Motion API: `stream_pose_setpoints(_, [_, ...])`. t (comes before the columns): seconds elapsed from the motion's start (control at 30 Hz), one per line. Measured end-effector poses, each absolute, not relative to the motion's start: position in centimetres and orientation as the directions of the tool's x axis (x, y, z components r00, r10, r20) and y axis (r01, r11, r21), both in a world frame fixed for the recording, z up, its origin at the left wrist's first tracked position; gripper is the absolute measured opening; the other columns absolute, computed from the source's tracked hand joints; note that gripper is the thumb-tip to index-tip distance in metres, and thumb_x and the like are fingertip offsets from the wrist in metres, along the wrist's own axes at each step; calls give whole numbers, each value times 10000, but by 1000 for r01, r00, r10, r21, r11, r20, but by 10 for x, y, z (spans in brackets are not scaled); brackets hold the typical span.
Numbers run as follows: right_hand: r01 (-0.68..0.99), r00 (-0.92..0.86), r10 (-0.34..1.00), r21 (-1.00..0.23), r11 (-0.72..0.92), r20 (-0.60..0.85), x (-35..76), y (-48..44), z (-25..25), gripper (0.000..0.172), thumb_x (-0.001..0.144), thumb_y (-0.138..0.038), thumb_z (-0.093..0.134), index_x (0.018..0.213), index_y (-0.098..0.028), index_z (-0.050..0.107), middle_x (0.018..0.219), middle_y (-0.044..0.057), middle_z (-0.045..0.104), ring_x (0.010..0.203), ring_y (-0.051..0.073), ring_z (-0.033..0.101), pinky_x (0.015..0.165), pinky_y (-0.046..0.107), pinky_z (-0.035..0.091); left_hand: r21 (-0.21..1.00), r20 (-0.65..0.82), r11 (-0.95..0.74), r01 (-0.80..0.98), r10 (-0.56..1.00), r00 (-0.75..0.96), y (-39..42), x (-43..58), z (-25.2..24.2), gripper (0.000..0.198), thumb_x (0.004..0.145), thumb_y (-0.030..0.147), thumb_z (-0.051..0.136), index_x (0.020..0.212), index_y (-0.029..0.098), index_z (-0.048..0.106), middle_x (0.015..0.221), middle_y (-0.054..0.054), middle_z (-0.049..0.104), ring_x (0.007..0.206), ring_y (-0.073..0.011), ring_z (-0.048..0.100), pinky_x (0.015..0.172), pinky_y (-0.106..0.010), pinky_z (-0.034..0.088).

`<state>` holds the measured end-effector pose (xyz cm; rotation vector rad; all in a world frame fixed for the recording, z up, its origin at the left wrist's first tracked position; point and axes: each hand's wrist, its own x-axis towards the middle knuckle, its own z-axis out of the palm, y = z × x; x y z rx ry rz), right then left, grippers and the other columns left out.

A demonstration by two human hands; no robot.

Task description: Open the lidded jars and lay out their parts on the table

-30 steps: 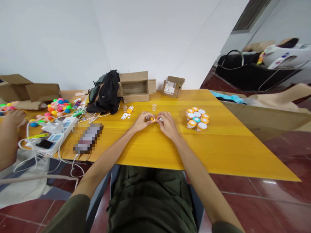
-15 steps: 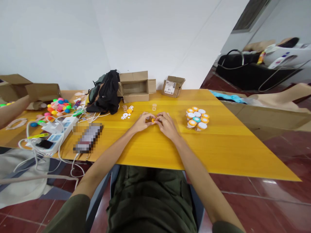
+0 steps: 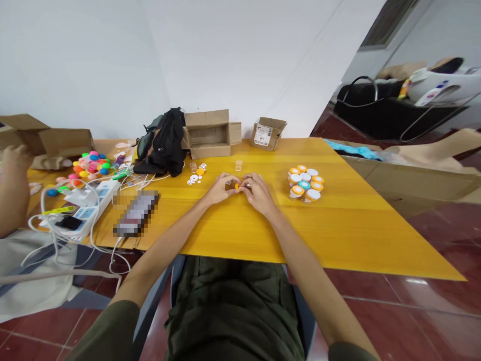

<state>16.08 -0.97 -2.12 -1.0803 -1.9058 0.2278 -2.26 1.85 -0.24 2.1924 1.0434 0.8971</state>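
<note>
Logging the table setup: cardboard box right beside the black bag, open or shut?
Open. The cardboard box has its flaps spread, and its inside faces the camera.

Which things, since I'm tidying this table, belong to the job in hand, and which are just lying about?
Seem part of the job:
orange piece between left hand and right hand
loose discs
clear cups
lidded tubs

Seem just lying about:
backpack
phone
power strip
cardboard boxes
</note>
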Motion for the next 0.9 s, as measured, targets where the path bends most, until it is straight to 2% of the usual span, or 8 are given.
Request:
stream_pose_setpoints(0.2, [644,-146,767,-528,553,625,166,-6,-22,110,870,-180,564,804,-258,604,1036,87,627,992,283,579,920,474,489,704,352,-554,444,816,459,18,-23,0,181,797,283,725,975,247,715,1007,-28,702,1047,-235,576,1009,-403,438])
stream_pose_setpoints(0.43, [700,-167,782,-487,522,600,169,-3,-32,114,855,-179,574,778,-253,615,1046,107,616,1015,295,565,916,482,501,704,382,-546,454,830,406,24,-34,3,133,830,288,687,949,228,682,1029,-40,722,1058,-231,588,1008,-411,440])
stream_pose_setpoints(0.63, [722,-176,787,-466,511,591,168,-3,-34,114,863,-185,569,791,-252,625,1062,112,608,1014,297,552,898,482,510,651,340,-562,510,817,467,23,-39,4,76,810,284,704,843,224,673,986,-39,727,1100,-249,572,1029,-450,418])
stream_pose_setpoints(0.9, [742,-222,767,-406,533,602,162,-9,-25,160,886,-167,523,861,-252,657,1071,106,613,1018,297,548,908,479,495,576,280,-585,571,797,535,21,-42,6,54,795,265,698,818,232,662,1064,-14,735,1178,-251,531,1066,-457,370])
